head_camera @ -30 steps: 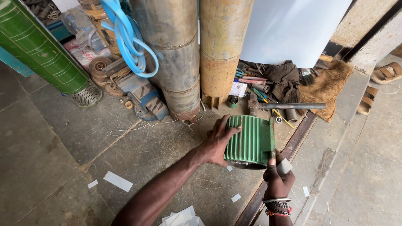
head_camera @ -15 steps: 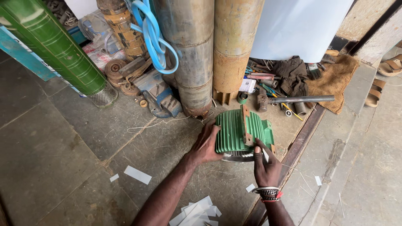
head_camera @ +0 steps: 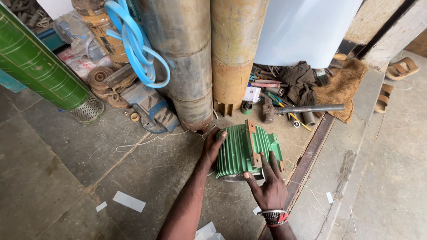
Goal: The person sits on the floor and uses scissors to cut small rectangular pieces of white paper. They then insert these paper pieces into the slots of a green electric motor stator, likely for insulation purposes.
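A green ribbed motor housing (head_camera: 240, 149) lies on the concrete floor, with a rusty mounting foot (head_camera: 252, 144) standing up across its middle. My left hand (head_camera: 212, 146) grips the housing's left end, fingers curled over the top edge. My right hand (head_camera: 267, 186) presses on the near side of the housing, fingers spread up along the ribs next to the foot. A beaded bracelet sits on my right wrist.
Two tall rusty cylinders (head_camera: 213, 58) stand just behind the housing, with a blue hose (head_camera: 133, 40) looped on the left one. A green cylinder (head_camera: 40, 66) leans at far left. Hand tools, rags and a steel pipe (head_camera: 311, 109) lie at back right. A metal floor rail (head_camera: 307, 160) runs beside my right hand.
The housing has been turned so its rusty mounting foot now faces up. My right hand moved from below the housing onto its near side. The camera shifted closer.
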### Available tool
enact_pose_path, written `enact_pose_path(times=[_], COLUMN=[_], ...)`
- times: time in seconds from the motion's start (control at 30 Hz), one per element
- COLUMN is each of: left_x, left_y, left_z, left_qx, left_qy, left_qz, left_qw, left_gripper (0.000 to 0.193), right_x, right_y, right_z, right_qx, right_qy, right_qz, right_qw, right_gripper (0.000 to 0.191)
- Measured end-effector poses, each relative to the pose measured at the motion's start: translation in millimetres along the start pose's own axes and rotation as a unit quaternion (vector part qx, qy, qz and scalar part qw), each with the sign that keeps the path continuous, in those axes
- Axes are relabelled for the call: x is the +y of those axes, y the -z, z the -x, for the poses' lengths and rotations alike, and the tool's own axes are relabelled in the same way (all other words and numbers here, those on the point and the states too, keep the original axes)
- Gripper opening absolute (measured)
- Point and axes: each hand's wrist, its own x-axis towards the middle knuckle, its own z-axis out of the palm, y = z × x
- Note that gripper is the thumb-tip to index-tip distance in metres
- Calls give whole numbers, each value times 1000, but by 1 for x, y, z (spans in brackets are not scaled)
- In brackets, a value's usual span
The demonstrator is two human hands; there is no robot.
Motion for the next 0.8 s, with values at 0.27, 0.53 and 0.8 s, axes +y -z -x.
enact_pose_path(times=[0.27, 0.53, 0.8], left_x=[0, 46, 81], left_y=[-6, 10, 53], left_z=[52, 147, 131], left_qx=[147, 204, 80], left_qy=[33, 86, 295], left_qz=[-127, -224, -313], left_qw=[980, 949, 899], left_gripper=[66, 68, 79], right_x=[19, 21, -2], right_y=[-9, -3, 11], right_z=[0, 30, 47], right_qx=[36, 15, 26], right_qy=[2, 75, 44], right_qz=[-141, -207, -182], right_qw=[989, 975, 982], right_gripper=[56, 45, 46])
